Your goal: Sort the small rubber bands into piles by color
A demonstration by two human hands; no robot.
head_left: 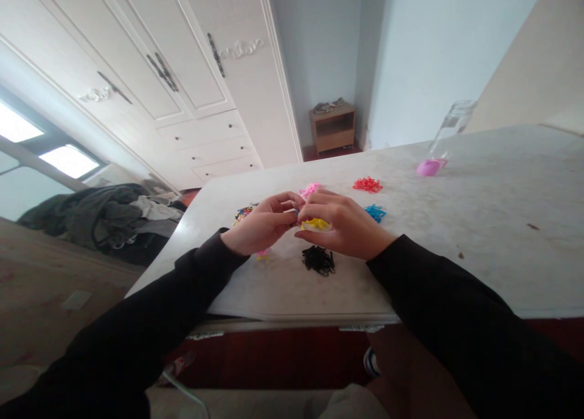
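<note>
My left hand (262,224) and my right hand (344,224) meet fingertip to fingertip over a white table (479,224), pinching a small item between them; it is too small to identify. Small piles of coloured bands lie around them: yellow (316,224) right under the fingers, black (318,259) in front, blue (375,212) and red (367,185) to the right, pink (310,189) behind, and a mixed-colour pile (244,212) to the left. Both arms wear black sleeves.
A clear jar (451,127) lies tipped at the back right beside its pink lid (429,167). White wardrobes (182,72) stand at the left, a small wooden cabinet (333,127) in the far corner, and a heap of clothes (104,215) on the left.
</note>
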